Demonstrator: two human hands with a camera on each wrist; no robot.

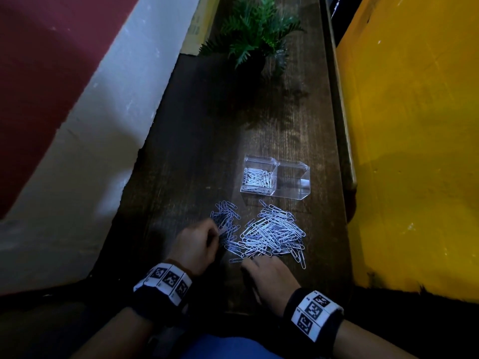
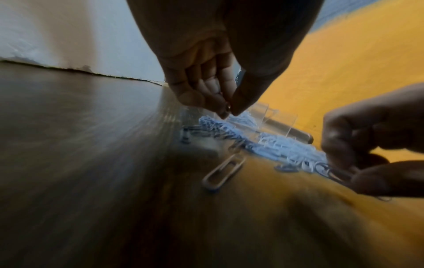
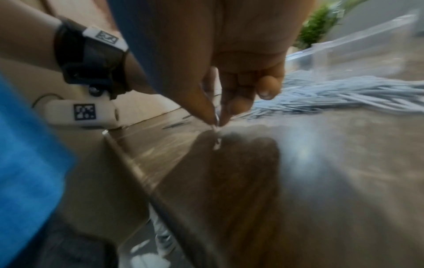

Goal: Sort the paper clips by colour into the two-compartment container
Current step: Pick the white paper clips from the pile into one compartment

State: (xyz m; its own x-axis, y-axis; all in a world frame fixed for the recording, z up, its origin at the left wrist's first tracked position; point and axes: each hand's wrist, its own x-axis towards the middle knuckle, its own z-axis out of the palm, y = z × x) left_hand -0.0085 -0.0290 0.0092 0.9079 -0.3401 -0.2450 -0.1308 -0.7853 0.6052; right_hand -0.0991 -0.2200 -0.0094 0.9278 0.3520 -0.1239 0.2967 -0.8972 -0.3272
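Both wrists, nearest the head camera, are wrapped in black bands with printed square markers [image 1: 313,312]. Over the dark wooden table [image 1: 197,161], the left hand [image 1: 194,246] is held at the left edge of the loose paper clips [image 1: 269,234], its fingers curled and its thumb closed against the fingertips; what is pinched there cannot be made out. By the right hand [image 1: 269,273], at the near edge of the pile, a clip [image 3: 216,127] is pinched between thumb and fingertips just above the tabletop, as seen from the right wrist, while the other fingers are curled in. One single pale clip [image 2: 223,171] is seen lying apart from the pile, towards the left wrist camera. Beyond the pile, the clear 2-compartment container [image 1: 293,189] is set on the table; pale clips [image 1: 258,178] are gathered in its left compartment, and nothing can be made out in its right one. Farther back, a green fern-like plant [image 1: 256,29] is placed. A yellow wall [image 1: 414,141] is seen at the right.
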